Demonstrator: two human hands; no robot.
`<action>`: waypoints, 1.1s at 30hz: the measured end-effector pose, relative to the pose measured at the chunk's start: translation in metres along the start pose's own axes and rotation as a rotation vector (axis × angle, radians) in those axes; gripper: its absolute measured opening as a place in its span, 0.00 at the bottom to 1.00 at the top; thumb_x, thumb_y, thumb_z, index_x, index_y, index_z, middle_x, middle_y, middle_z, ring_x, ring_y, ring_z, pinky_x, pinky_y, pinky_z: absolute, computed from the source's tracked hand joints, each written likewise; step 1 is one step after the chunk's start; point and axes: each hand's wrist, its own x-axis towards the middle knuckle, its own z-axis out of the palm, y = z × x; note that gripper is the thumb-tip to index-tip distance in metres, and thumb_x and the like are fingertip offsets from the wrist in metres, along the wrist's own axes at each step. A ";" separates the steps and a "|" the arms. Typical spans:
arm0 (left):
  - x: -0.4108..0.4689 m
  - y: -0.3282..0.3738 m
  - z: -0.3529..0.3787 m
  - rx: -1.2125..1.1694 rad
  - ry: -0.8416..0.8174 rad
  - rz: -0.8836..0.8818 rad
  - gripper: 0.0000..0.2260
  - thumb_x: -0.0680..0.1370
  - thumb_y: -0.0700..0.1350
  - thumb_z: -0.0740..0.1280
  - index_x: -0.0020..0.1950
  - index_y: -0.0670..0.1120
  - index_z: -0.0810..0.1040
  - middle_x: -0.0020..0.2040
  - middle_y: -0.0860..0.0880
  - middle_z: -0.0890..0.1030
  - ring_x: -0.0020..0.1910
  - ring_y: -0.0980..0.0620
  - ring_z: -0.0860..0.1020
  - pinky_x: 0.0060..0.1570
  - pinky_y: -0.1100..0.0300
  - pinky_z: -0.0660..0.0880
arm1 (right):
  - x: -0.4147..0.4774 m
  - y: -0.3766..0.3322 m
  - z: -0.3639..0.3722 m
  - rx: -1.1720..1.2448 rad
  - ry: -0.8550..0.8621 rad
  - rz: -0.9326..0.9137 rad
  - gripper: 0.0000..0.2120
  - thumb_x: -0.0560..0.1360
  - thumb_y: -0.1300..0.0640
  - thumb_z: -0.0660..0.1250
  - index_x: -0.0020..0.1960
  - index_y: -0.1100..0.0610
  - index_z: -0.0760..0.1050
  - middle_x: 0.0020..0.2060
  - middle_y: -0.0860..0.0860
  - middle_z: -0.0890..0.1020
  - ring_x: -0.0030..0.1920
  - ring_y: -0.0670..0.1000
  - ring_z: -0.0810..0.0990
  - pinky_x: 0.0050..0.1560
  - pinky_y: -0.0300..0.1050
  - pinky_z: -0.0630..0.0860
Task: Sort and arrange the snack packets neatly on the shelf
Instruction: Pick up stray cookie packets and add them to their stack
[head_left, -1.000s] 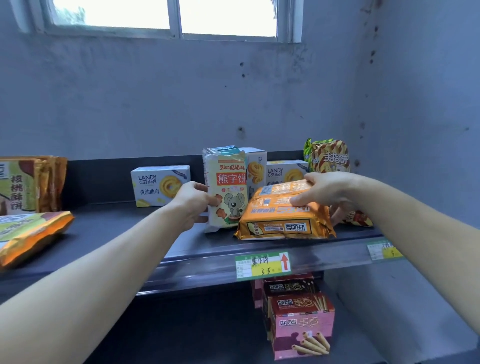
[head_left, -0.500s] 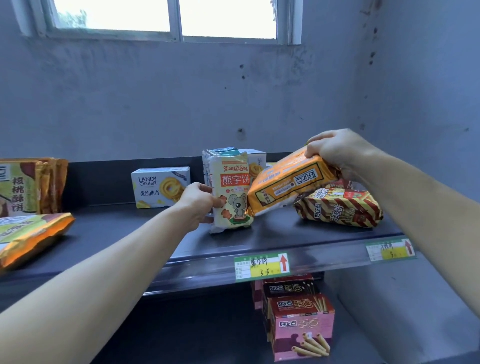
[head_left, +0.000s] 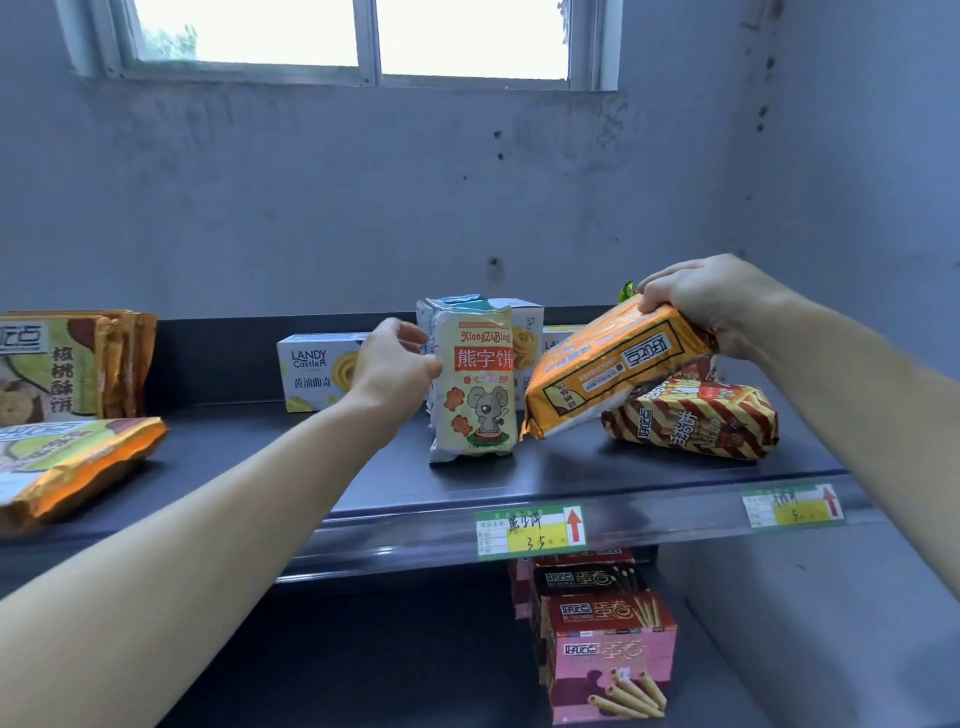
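My right hand (head_left: 717, 301) grips a tilted orange packet (head_left: 613, 374); my left hand (head_left: 395, 364) pinches the upright cream koala packet (head_left: 478, 395) on the shelf (head_left: 311, 467).

A pale-framed window (head_left: 363, 36) sits high in the grey wall (head_left: 311, 208), which is flecked with dark spots. Along the front edge of the shelf (head_left: 649, 480), a green-and-yellow price label (head_left: 530, 530) with a red arrow sits near the middle and a second label (head_left: 792, 506) near the right end. On the lower shelf (head_left: 363, 649), pink egg-roll boxes (head_left: 610, 660) stand one behind another, under the first label.
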 end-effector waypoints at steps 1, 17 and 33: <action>-0.004 0.005 0.000 0.012 0.007 0.057 0.12 0.75 0.35 0.67 0.57 0.43 0.74 0.52 0.47 0.75 0.50 0.50 0.74 0.38 0.64 0.70 | 0.000 0.000 0.000 -0.005 -0.003 0.003 0.09 0.72 0.66 0.66 0.52 0.60 0.79 0.38 0.58 0.81 0.35 0.55 0.82 0.32 0.46 0.81; -0.052 0.032 0.038 0.237 -0.455 0.446 0.38 0.66 0.47 0.78 0.70 0.53 0.62 0.61 0.57 0.68 0.59 0.60 0.67 0.55 0.69 0.62 | 0.002 0.004 -0.021 0.023 -0.069 0.215 0.07 0.75 0.57 0.62 0.40 0.56 0.75 0.22 0.50 0.78 0.17 0.47 0.75 0.23 0.34 0.73; -0.032 0.051 0.056 -0.369 -0.362 0.044 0.07 0.75 0.39 0.68 0.52 0.45 0.75 0.44 0.45 0.82 0.39 0.48 0.81 0.44 0.51 0.79 | 0.002 0.023 -0.056 0.150 -0.068 0.035 0.19 0.77 0.40 0.60 0.42 0.56 0.74 0.34 0.51 0.77 0.33 0.49 0.73 0.36 0.40 0.70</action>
